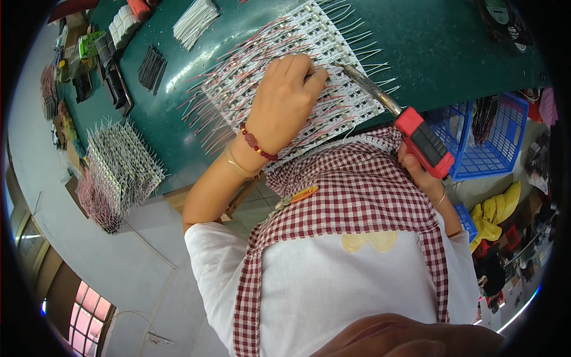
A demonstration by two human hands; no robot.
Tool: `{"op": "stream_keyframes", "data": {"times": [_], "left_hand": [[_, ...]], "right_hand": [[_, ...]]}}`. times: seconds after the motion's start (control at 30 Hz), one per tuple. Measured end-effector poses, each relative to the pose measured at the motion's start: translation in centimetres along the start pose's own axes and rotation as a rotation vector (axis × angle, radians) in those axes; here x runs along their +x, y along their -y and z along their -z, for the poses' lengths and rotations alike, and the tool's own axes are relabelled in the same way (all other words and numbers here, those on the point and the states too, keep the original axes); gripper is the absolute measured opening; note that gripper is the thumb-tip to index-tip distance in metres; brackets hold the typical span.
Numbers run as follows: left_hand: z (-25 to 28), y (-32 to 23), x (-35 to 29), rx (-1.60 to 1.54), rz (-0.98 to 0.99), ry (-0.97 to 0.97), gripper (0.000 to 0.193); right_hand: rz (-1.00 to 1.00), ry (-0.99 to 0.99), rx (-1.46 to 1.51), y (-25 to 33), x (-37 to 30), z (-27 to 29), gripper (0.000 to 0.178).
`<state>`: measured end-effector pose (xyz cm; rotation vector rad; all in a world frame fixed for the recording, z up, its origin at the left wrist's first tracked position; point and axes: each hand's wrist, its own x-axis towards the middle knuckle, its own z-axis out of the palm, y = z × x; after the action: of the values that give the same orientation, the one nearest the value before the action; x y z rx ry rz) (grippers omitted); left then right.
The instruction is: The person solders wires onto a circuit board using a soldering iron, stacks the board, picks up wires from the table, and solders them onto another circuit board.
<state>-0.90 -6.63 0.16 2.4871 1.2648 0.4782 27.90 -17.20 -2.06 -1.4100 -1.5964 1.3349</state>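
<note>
A white panel of small circuit boards [364,98] lies at a slant on the bench, with rows of thin red and white wires soldered along it. My left hand [286,92] rests over its middle, fingers curled and pinched together; whatever lies between the fingertips is hidden. At the panel's right side, my right hand [420,172] grips a soldering iron [423,141] by its red and black handle. The metal barrel slants up and left, its tip at the boards just right of my left hand.
The green bench [410,41] carries bundles of white wires [195,22] and black wires [153,68]. Stacked wired panels [122,169] stand at the left edge. A blue crate [488,137] and a yellow bag [499,208] are at the right. A dark device [502,21] sits far right.
</note>
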Motion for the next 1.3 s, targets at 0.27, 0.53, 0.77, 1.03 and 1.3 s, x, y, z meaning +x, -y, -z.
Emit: {"op": "stream_keyframes", "data": {"times": [0.27, 0.53, 0.77, 1.03, 1.3], "left_hand": [[0.0, 0.3, 0.0, 0.022, -0.020, 0.001, 0.028], [-0.1, 1.0, 0.3, 0.003, -0.052, 0.003, 0.027], [0.4, 1.0, 0.6, -0.007, -0.049, 0.039, 0.027], [0.8, 0.9, 0.9, 0.012, -0.061, 0.057, 0.026], [0.2, -0.2, -0.1, -0.084, -0.055, -0.020, 0.021]], "right_hand": [[0.071, -0.002, -0.027, -0.3, 0.3, -0.4, 0.020], [0.076, -0.012, -0.013, 0.0, 0.6, -0.5, 0.017], [0.010, -0.012, 0.036, -0.2, -0.1, -0.3, 0.019], [-0.020, -0.038, 0.084, -0.9, -1.1, 0.4, 0.023], [-0.090, 0.057, 0.237, -0.7, -2.1, 1.2, 0.029]]}}
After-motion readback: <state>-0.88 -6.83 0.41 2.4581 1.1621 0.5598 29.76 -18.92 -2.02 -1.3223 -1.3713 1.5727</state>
